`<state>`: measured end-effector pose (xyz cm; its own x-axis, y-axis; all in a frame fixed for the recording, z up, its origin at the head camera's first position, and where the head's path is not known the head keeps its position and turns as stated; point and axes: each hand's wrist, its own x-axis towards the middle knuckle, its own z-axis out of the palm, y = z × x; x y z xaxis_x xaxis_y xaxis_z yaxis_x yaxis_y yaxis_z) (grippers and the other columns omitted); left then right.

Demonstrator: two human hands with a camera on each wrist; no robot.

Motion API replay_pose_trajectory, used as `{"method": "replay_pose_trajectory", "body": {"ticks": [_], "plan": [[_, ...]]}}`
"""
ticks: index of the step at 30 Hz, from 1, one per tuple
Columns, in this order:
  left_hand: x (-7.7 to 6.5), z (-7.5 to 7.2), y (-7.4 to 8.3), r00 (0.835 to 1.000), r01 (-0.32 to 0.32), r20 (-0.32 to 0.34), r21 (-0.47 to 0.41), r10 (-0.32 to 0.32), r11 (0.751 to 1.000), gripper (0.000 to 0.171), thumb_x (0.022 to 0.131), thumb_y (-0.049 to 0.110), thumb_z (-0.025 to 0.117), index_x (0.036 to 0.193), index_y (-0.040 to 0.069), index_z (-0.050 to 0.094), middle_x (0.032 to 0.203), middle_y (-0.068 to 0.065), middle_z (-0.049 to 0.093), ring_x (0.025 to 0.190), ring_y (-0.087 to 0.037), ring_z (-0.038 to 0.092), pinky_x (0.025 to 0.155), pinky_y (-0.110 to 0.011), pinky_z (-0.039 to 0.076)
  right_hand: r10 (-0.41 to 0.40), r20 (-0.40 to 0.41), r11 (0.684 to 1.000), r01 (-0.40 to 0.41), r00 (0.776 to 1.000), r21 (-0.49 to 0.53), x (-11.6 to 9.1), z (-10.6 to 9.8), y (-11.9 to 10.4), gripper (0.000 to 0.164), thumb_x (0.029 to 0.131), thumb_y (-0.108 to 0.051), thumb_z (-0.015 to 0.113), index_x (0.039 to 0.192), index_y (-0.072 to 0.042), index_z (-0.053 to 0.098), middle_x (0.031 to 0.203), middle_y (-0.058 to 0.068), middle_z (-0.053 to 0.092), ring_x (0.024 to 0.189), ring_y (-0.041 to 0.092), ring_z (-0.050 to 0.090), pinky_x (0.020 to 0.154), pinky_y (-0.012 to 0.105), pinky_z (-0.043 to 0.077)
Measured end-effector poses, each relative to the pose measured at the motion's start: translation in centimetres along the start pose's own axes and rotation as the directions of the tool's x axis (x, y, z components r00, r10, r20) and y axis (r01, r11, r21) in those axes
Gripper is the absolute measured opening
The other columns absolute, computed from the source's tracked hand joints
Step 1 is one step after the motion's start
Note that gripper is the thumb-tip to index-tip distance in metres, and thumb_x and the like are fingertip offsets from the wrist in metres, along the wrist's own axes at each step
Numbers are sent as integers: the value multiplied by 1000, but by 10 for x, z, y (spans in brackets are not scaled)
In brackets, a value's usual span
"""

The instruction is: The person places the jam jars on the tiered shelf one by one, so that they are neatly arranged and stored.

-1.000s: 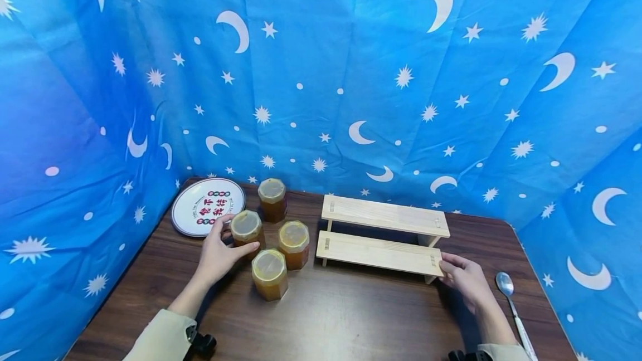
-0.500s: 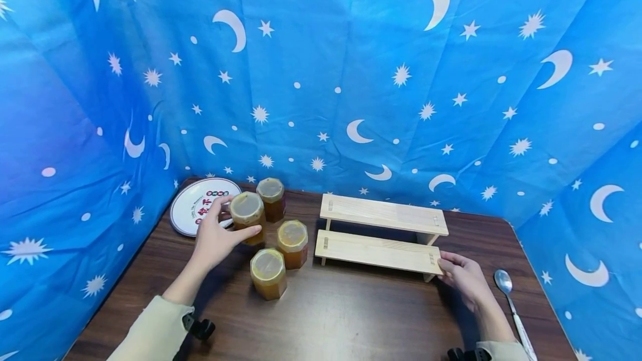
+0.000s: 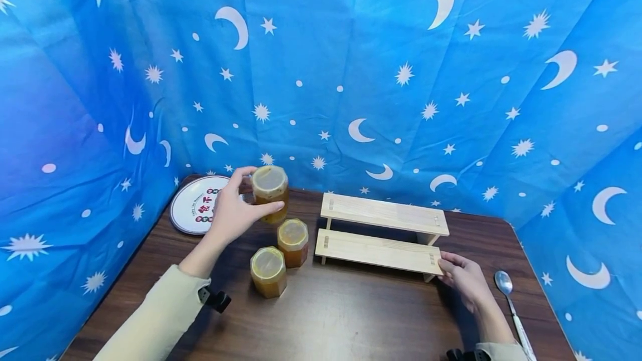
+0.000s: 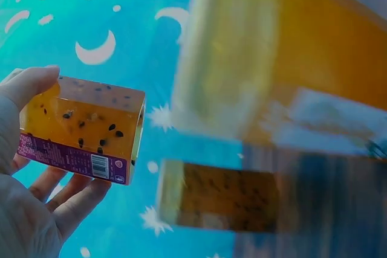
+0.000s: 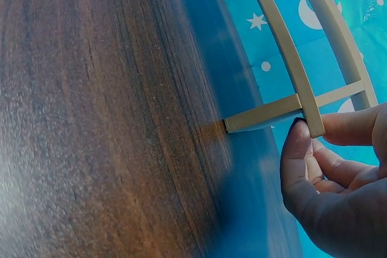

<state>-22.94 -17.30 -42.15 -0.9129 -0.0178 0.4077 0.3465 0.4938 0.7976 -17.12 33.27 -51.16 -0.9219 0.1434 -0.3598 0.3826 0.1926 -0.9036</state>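
My left hand (image 3: 232, 213) grips an octagonal jar (image 3: 270, 183) between thumb and fingers, raised above the table. In the left wrist view this jar (image 4: 91, 126) shows orange filling with black seeds and a purple barcode label. It mostly hides another jar behind it in the head view; the left wrist view shows a darker jar (image 4: 224, 197) below. Two more jars, one yellowish (image 3: 268, 273) and one orange (image 3: 293, 243), stand nearer me. My right hand (image 3: 468, 280) pinches the right end of the lower board (image 3: 378, 252) of a two-step wooden rack, also seen in the right wrist view (image 5: 290, 58).
The rack's upper board (image 3: 383, 214) stands behind the lower one. A white plate (image 3: 188, 210) with red characters lies at the back left, partly behind my left hand. To the right is a metal spoon (image 3: 512, 305). A blue star-and-moon cloth (image 3: 321, 60) surrounds the dark wooden table (image 3: 351, 322).
My left hand has lifted the jar off the table and carried it up, back and to the right, in front of the rear jar. My right hand has stayed at the rack.
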Motion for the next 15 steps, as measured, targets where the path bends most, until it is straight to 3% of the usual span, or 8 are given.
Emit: {"method": "replay_pose_trajectory", "body": {"ticks": [5,12,15], "plan": [[15,18,19,999,-39,25,-30,39,999,83,72,45,96,141,25,54,124,1,62,107,-21,62,85,-45,53,-3,1,1000,3,1000,8,1,0,2,53,107,-9,51,149,18,34,109,9,64,85,5,63,77,25,58],[28,47,47,996,-37,80,-12,38,999,82,72,53,94,140,31,53,120,6,66,106,-19,65,85,-46,53,-2,0,1000,2,1000,11,1,1,1,53,108,-9,51,150,18,33,110,9,64,85,5,63,78,25,58],[32,62,57,993,-39,109,-50,44,998,82,73,52,93,141,30,52,122,6,66,108,-19,64,87,-46,53,3,-3,1000,-3,1000,15,1,0,1,53,108,-10,51,150,17,34,110,9,63,85,5,63,78,25,58]]}}
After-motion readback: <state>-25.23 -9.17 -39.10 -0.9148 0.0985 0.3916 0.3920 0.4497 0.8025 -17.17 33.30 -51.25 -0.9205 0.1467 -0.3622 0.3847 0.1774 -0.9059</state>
